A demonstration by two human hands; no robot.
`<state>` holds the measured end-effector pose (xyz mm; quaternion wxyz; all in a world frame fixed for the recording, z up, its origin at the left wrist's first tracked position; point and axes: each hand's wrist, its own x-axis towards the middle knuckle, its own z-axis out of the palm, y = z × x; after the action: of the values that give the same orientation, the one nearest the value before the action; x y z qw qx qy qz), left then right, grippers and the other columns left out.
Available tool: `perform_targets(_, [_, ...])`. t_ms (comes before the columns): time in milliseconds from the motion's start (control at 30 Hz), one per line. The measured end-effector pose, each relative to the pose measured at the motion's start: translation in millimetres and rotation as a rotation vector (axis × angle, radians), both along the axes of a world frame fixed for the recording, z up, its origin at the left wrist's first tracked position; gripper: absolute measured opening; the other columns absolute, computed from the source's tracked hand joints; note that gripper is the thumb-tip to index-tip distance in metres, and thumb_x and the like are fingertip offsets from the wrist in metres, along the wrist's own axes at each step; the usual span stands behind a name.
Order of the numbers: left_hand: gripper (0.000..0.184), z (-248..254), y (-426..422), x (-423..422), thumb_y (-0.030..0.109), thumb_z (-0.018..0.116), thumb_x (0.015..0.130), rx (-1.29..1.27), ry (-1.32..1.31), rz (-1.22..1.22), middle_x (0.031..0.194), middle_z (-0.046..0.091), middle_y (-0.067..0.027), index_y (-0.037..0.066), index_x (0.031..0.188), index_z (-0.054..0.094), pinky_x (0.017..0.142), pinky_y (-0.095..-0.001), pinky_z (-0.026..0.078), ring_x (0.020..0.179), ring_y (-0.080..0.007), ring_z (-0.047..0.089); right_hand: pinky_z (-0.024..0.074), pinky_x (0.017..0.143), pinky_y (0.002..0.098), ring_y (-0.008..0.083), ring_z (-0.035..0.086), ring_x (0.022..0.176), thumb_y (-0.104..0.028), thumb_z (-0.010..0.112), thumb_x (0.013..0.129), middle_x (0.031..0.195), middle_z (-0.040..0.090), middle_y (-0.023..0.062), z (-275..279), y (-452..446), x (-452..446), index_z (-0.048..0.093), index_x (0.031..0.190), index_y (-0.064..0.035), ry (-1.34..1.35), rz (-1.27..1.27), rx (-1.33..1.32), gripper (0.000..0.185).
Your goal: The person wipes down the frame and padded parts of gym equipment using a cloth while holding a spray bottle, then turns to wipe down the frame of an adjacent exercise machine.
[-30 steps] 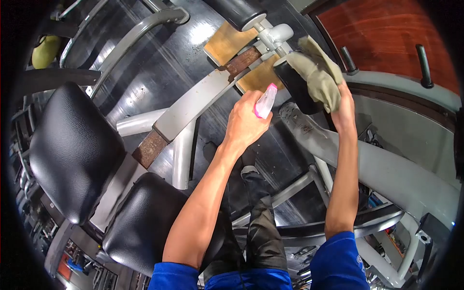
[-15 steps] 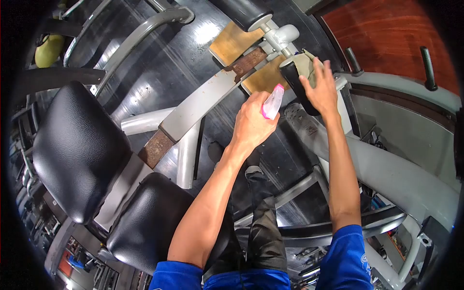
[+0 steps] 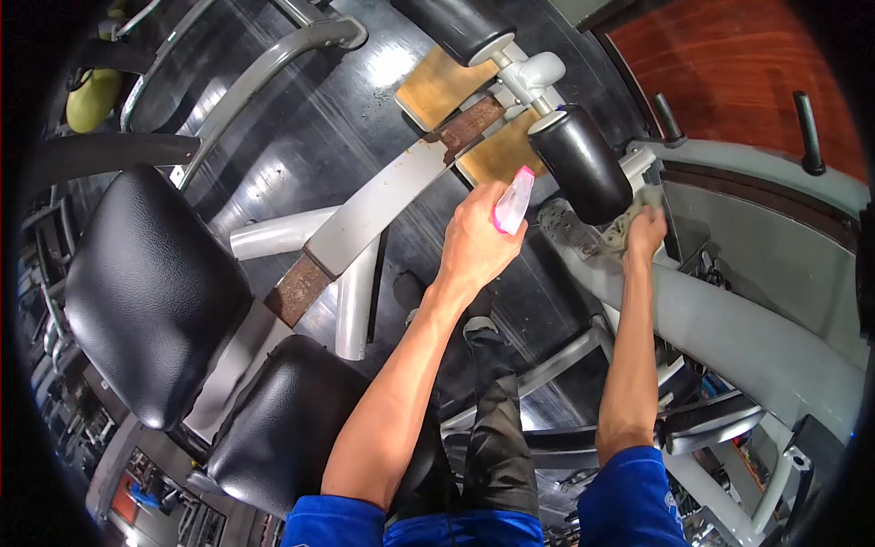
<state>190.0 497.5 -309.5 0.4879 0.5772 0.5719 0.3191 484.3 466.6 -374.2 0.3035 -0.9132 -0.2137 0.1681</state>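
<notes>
Grips sprayer [image 3: 516, 202] in left hand [image 3: 474, 232], closed round its body; can see only the clear head and pink ends, pointing up and away. Holds it above dark floor [image 3: 301, 164], in view between grey bar [image 3: 383, 205] and near roller [image 3: 581, 164].

Grasps cloth [image 3: 620, 230] in right hand [image 3: 647, 230], bunched, pale green-grey, blurred. Places cloth just past the lower end of near roller, by the end of grey frame [image 3: 720, 305]. Cannot tell contact with roller or frame from this angle.

Note near roller: black, smooth, glossy, bare along the visible side. Note far roller [image 3: 460, 32] on the same axle, beyond white joint [image 3: 538, 73]. Find two tan plates [image 3: 442, 82] below the joint, on either side of bar. Record brown rust at two places on bar.

To the left, see two black pads [image 3: 155, 296], grained, set at the near end of bar. To the upper right, see red-brown panel [image 3: 738, 64] behind two dark upright pegs [image 3: 807, 132].

On writing: spot white print [image 3: 673, 500] on blue right sleeve [image 3: 629, 497], partly turned away, too small to read.
</notes>
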Motion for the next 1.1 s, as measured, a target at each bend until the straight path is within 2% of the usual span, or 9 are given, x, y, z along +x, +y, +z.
perform_targets(133, [0.021, 0.2, -0.3, -0.1, 0.005, 0.064, 0.075, 0.004, 0.000, 0.011, 0.088, 0.061, -0.0190, -0.002, 0.094, 0.060, 0.075, -0.0402, 0.048, 0.082, -0.0385, 0.061, 0.0430, 0.097, 0.0446, 0.0400, 0.055, 0.113, -0.010, 0.055, 0.090, 0.123, 0.059, 0.0215, 35.3, 66.9, -42.8, 0.057, 0.126, -0.0021, -0.550, 0.442, 0.411, 0.037])
perform_targets(200, [0.020, 0.6, 0.5, -0.7, 0.005, 0.064, 0.075, 0.017, 0.013, -0.002, 0.088, 0.061, -0.0193, -0.002, 0.093, 0.060, 0.075, -0.0404, 0.048, 0.082, -0.0388, 0.061, 0.0419, 0.099, 0.0442, 0.0377, 0.051, 0.119, -0.010, 0.061, 0.086, 0.130, 0.055, 0.0187, 52.5, 97.3, -63.2, 0.055, 0.131, -0.0108, -0.614, 0.874, 0.278, 0.046])
perform_targets(267, [0.019, 1.9, 1.7, -2.1, 0.005, 0.063, 0.075, 0.017, 0.028, -0.010, 0.088, 0.061, -0.0195, -0.002, 0.093, 0.060, 0.075, -0.0406, 0.048, 0.082, -0.0389, 0.061, 0.0401, 0.101, 0.0431, 0.0346, 0.050, 0.122, -0.013, 0.064, 0.085, 0.133, 0.053, 0.0161, 32.5, 105.3, -84.2, 0.052, 0.135, -0.0195, -0.579, 1.044, -0.110, 0.052])
perform_targets(333, [0.019, 3.2, 3.9, -3.9, 0.005, 0.063, 0.075, 0.003, 0.051, -0.012, 0.088, 0.060, -0.0195, -0.002, 0.092, 0.060, 0.074, -0.0406, 0.048, 0.082, -0.0388, 0.061, 0.0398, 0.101, 0.0442, 0.0333, 0.047, 0.125, -0.015, 0.064, 0.085, 0.137, 0.050, 0.0139, 12.5, 96.6, -98.7, 0.052, 0.136, -0.0226, -0.858, 1.112, -0.117, 0.053])
perform_targets(667, [0.019, 3.7, 3.7, -3.6, 0.006, 0.064, 0.076, -0.007, 0.028, 0.000, 0.089, 0.060, -0.0189, -0.001, 0.093, 0.060, 0.076, -0.0407, 0.048, 0.083, -0.0390, 0.061, 0.0396, 0.103, 0.0414, 0.0298, 0.044, 0.131, 0.008, 0.052, 0.083, 0.144, 0.045, 0.0122, 35.0, -7.2, -59.9, 0.052, 0.137, -0.0210, -0.631, 0.979, -0.224, 0.061])
perform_targets(867, [0.019, 3.6, 3.9, -3.2, 0.006, 0.063, 0.076, -0.013, 0.005, 0.008, 0.090, 0.061, -0.0188, -0.002, 0.093, 0.060, 0.077, -0.0405, 0.048, 0.083, -0.0388, 0.061, 0.0379, 0.106, 0.0382, 0.0313, 0.049, 0.126, 0.008, 0.046, 0.087, 0.136, 0.053, 0.0146, 62.3, 6.3, -43.2, 0.056, 0.133, -0.0118, -0.155, 0.739, 0.124, 0.050])
perform_targets(900, [0.019, 3.5, 4.3, -3.5, 0.006, 0.063, 0.076, -0.013, 0.012, 0.004, 0.090, 0.061, -0.0189, -0.002, 0.093, 0.060, 0.077, -0.0406, 0.048, 0.083, -0.0388, 0.061, 0.0387, 0.105, 0.0389, 0.0324, 0.051, 0.125, 0.009, 0.047, 0.085, 0.134, 0.055, 0.0158, 69.2, 16.3, -46.2, 0.055, 0.133, -0.0085, -0.319, 0.800, 0.182, 0.051])
perform_targets(1067, [0.019, 3.2, 2.6, -3.9, 0.007, 0.063, 0.076, -0.002, 0.046, -0.020, 0.090, 0.061, -0.0191, -0.002, 0.092, 0.060, 0.076, -0.0407, 0.048, 0.083, -0.0386, 0.061, 0.0392, 0.105, 0.0391, 0.0334, 0.050, 0.125, -0.003, 0.062, 0.085, 0.134, 0.054, 0.0185, 60.9, 67.6, -62.2, 0.049, 0.137, -0.0104, -0.416, 0.907, 0.235, 0.055])
perform_targets(1100, [0.019, 3.5, 2.4, -4.0, 0.007, 0.064, 0.076, -0.009, 0.034, -0.015, 0.089, 0.061, -0.0192, -0.001, 0.092, 0.060, 0.076, -0.0410, 0.048, 0.083, -0.0386, 0.061, 0.0371, 0.107, 0.0463, 0.0365, 0.045, 0.129, -0.018, 0.070, 0.084, 0.142, 0.045, 0.0224, 36.2, 71.7, -51.0, 0.044, 0.142, -0.0145, -0.509, 1.024, 0.046, 0.063])
